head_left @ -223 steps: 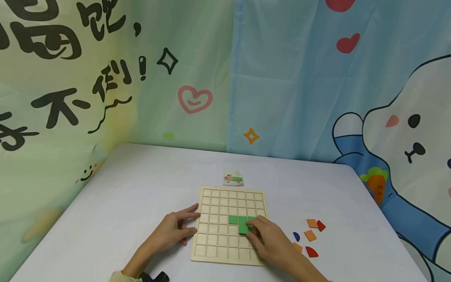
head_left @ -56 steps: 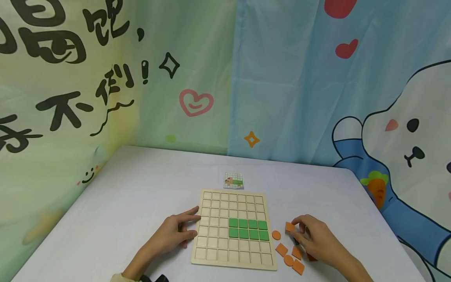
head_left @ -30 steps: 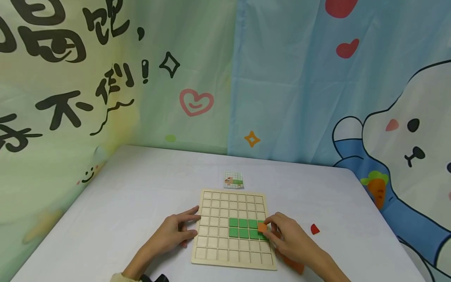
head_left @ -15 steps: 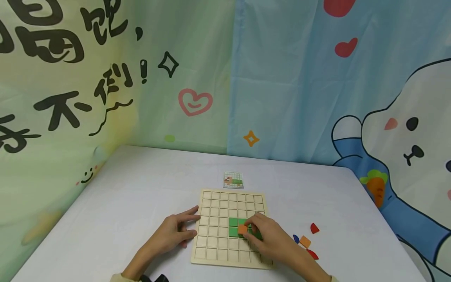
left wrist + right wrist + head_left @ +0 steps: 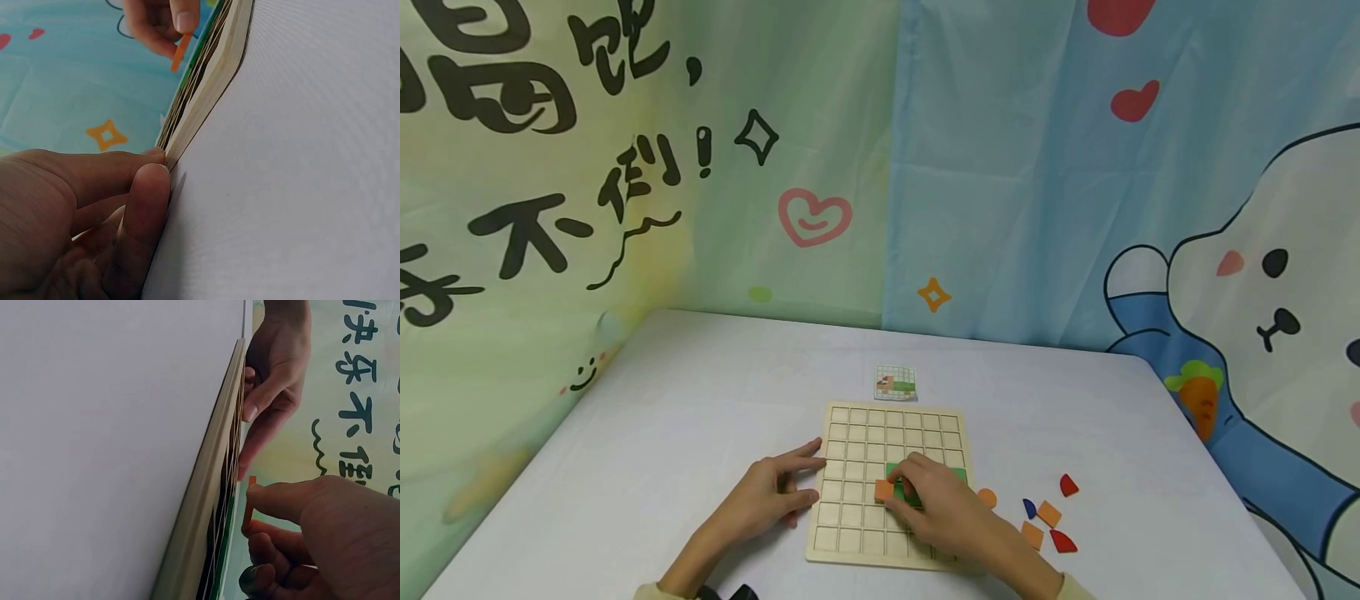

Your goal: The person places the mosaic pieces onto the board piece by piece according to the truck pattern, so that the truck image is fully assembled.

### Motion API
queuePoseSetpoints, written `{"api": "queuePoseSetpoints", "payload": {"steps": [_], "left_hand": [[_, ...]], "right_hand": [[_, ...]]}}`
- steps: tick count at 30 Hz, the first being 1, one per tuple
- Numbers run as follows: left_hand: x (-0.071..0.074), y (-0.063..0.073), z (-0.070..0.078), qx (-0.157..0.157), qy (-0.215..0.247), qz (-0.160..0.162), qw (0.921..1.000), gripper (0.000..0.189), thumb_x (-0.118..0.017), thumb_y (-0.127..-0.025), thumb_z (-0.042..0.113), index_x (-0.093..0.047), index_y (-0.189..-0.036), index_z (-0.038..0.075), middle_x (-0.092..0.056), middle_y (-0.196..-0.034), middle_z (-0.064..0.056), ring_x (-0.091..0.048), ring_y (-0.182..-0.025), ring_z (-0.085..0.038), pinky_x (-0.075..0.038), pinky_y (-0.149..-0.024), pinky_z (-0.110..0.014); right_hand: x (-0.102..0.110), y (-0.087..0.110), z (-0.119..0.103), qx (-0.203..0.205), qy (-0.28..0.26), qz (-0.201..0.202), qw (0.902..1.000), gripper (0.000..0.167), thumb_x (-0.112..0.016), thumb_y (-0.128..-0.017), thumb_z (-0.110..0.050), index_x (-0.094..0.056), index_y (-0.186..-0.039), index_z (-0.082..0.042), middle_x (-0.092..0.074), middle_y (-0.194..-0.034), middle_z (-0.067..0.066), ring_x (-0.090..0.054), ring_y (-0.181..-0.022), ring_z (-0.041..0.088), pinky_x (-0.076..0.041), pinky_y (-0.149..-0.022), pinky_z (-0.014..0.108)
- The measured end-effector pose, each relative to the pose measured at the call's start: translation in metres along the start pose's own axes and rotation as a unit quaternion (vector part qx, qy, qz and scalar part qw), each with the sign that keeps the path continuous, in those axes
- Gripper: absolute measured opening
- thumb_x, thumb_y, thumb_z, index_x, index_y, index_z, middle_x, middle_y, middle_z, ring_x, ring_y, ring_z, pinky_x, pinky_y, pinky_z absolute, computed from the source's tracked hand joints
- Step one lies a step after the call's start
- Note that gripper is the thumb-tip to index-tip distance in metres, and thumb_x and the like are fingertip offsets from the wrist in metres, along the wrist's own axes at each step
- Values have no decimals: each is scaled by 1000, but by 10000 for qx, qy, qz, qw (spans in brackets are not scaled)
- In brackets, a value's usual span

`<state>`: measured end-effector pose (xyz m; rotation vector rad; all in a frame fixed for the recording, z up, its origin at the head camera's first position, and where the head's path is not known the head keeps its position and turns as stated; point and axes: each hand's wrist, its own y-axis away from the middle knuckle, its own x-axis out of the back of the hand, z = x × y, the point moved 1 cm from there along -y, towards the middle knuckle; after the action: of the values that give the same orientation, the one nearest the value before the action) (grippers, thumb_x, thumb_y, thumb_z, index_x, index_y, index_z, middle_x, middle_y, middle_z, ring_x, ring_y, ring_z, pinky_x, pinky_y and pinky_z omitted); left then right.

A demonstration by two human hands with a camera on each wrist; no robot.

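My right hand [image 5: 943, 504] pinches an orange square tile [image 5: 882, 491] between thumb and fingers, over the wooden grid board [image 5: 850, 537], just left of the green tiles [image 5: 891, 468]. Seen from the side in the right wrist view, the orange tile [image 5: 250, 503] stands a little off the board's face. The right hand covers most of the green tiles in the head view. My left hand [image 5: 775, 492] touches the board's left edge, its fingers spread. In the left wrist view, the left thumb and forefinger [image 5: 150, 187] meet the board's rim.
Right of the board lie an orange disc [image 5: 987, 498], a blue piece [image 5: 1029, 508], orange pieces [image 5: 1048, 514] and red pieces [image 5: 1069, 485]. A small picture card [image 5: 895, 382] lies behind the board on the white table [image 5: 715, 375]. Printed cloth hangs behind.
Green tiles have filled out into two rows on the board. My right hand has taken an orange tile from the right and carried it left across them. The left hand stays put.
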<state>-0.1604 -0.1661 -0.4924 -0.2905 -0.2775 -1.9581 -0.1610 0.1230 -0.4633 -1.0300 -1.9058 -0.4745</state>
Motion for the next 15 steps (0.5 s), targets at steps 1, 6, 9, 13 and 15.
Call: {"api": "queuePoseSetpoints", "payload": {"steps": [1,6,9,13,15], "left_hand": [[0,0,0,-3,9,-1,10000,54,-78,-94,9,-62,-144,-4,-37,-171,-18,-60,-53,-12,-54,-65,-22],[0,0,0,-25,14,-1,10000,53,-78,-94,9,-62,-144,-4,-36,-171,-18,-60,-53,-12,-54,-63,-22],[0,0,0,-28,-9,9,10000,53,-78,-94,9,-62,-143,-3,-37,-171,-18,-60,-53,-12,-54,-65,-22],[0,0,0,-28,-9,4,10000,53,-78,-95,9,-62,-144,-3,-36,-171,-18,-59,-53,-12,-53,-62,-23],[0,0,0,-35,-6,6,10000,53,-78,-95,9,-62,-144,-3,-36,-171,-19,-59,-53,-11,-53,-60,-23]], "right_hand": [[-1,-1,-1,-12,27,-22,10000,24,-70,-104,-33,-69,-113,-11,-54,-89,-9,-44,-74,-1,-44,-65,17],[-3,-3,-4,-51,92,-65,9999,26,-69,-104,-35,-69,-114,-11,-53,-89,-9,-44,-74,-1,-44,-66,18],[-5,-6,-6,-66,121,-91,9999,25,-69,-104,-35,-69,-114,-12,-53,-89,-10,-44,-74,-1,-44,-67,18],[-6,-8,-7,-36,190,-97,9998,23,-70,-103,-33,-69,-112,-12,-52,-88,-11,-44,-75,0,-43,-68,19],[-7,-8,-8,-6,242,-81,9997,23,-71,-102,-33,-70,-112,-12,-52,-88,-11,-44,-75,0,-43,-69,19]]}}
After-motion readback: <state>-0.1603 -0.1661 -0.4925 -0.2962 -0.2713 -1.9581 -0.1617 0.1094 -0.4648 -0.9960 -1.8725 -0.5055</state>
